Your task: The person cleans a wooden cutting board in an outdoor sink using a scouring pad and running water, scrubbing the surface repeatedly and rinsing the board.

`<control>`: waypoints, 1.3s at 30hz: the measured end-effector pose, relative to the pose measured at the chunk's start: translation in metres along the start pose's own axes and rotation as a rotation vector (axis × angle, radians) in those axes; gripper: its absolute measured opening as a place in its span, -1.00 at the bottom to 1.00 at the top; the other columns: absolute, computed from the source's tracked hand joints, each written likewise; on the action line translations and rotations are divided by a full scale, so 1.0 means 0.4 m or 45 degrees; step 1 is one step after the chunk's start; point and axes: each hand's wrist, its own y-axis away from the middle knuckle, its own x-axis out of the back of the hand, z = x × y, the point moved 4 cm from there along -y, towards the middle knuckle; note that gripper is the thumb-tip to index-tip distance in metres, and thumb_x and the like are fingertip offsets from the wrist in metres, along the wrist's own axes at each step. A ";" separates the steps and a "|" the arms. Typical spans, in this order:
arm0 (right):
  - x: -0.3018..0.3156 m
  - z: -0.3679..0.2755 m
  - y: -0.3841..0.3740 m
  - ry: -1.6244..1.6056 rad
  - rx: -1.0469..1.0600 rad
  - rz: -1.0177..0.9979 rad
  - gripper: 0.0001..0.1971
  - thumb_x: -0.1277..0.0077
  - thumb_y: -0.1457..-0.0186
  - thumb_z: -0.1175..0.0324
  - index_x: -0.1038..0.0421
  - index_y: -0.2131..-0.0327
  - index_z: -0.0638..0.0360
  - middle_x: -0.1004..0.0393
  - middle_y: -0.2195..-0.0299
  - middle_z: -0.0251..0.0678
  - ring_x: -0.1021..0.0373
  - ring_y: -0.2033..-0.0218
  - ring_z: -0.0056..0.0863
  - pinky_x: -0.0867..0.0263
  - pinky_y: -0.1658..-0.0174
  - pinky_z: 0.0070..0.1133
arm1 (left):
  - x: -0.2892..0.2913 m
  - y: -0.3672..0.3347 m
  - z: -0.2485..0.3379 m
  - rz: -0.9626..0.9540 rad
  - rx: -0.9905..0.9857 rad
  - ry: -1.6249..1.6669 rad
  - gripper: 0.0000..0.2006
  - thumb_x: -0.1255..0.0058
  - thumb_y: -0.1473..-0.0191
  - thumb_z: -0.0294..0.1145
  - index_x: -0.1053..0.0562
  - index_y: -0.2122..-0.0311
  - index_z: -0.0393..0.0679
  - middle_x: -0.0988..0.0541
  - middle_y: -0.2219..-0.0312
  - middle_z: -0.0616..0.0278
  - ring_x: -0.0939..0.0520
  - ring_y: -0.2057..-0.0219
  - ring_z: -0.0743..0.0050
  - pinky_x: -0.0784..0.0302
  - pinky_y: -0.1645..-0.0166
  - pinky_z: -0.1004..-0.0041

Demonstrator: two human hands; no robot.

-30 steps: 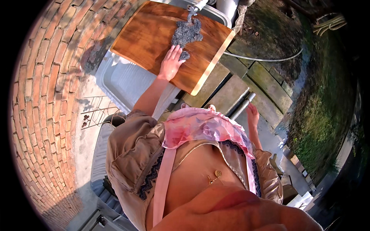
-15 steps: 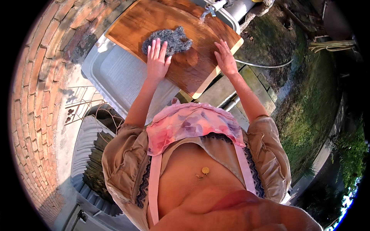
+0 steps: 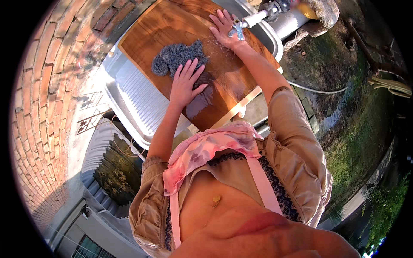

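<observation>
Pressing our left hand (image 3: 186, 84), fingers spread, on the grey cloth (image 3: 177, 57) lying on the wet board (image 3: 163, 30), we reach our right hand (image 3: 224, 26), fingers loosely spread, to the tap (image 3: 254, 19).

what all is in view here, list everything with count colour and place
board: 1, brown wood, wet, lying across the sink
cloth: 1, grey, bunched on the board
sink: 1, pale metal with ribbed drainer, under the board
tap: 1, white and metal, top edge
brick wall: 1, red, left side
hose: 1, pale, on the ground at right
grass: green patch, right
left hand: flat on the cloth
right hand: at the tap, fingers spread
</observation>
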 end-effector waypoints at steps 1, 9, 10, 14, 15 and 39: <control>-0.006 -0.004 -0.015 -0.020 0.003 0.033 -0.44 0.19 -0.30 -0.07 -0.23 -0.30 -0.16 -0.15 -0.34 -0.14 -0.02 -0.38 -0.16 0.19 -0.40 -0.22 | 0.001 0.003 0.002 0.001 0.012 -0.013 -0.36 -0.10 -0.11 0.04 -0.35 -0.28 0.08 -0.21 -0.35 0.20 -0.18 -0.37 0.15 -0.01 -0.41 0.08; -0.003 -0.036 0.013 -0.002 -0.006 -0.172 -0.41 0.28 -0.35 -0.10 -0.11 -0.36 -0.14 -0.02 -0.41 -0.26 0.16 -0.45 -0.30 0.26 -0.44 -0.22 | 0.000 -0.011 0.009 -0.003 0.061 -0.007 -0.42 -0.15 -0.07 0.00 -0.43 -0.21 0.12 -0.27 -0.33 0.26 -0.21 -0.36 0.15 -0.05 -0.40 0.09; 0.013 -0.035 0.054 0.005 -0.003 -0.168 -0.41 0.28 -0.35 -0.10 -0.11 -0.36 -0.14 -0.02 -0.41 -0.26 0.16 -0.45 -0.30 0.26 -0.44 -0.22 | -0.002 -0.020 0.010 0.018 0.043 -0.005 -0.44 -0.14 -0.08 0.02 -0.44 -0.19 0.14 -0.28 -0.32 0.31 -0.22 -0.35 0.19 -0.07 -0.39 0.11; 0.116 -0.042 0.186 -0.399 0.359 -0.346 -0.43 0.24 -0.35 -0.04 -0.13 -0.35 -0.14 -0.06 -0.39 -0.23 0.11 -0.45 -0.30 0.25 -0.44 -0.21 | 0.005 -0.005 0.012 0.055 0.060 -0.003 -0.46 -0.17 -0.07 -0.03 -0.46 -0.17 0.13 -0.28 -0.32 0.27 -0.24 -0.35 0.19 -0.07 -0.39 0.10; 0.121 -0.005 0.208 -0.445 0.337 -0.411 -0.44 0.22 -0.34 -0.03 -0.15 -0.35 -0.15 -0.08 -0.39 -0.23 0.09 -0.44 -0.30 0.24 -0.44 -0.21 | 0.004 -0.003 0.019 0.103 0.013 -0.051 -0.47 -0.16 -0.09 -0.08 -0.45 -0.18 0.11 -0.28 -0.32 0.24 -0.24 -0.35 0.19 -0.07 -0.40 0.10; 0.230 -0.236 0.242 -0.931 0.630 -0.236 -0.63 0.10 -0.29 0.13 -0.48 -0.09 -0.06 -0.43 -0.15 -0.30 -0.26 -0.26 -0.37 -0.01 -0.36 -0.25 | -0.156 -0.250 0.080 0.168 0.154 -0.431 -0.35 0.03 -0.17 -0.06 -0.23 -0.32 -0.11 -0.22 -0.34 0.12 -0.01 -0.43 0.17 0.28 -0.46 -0.04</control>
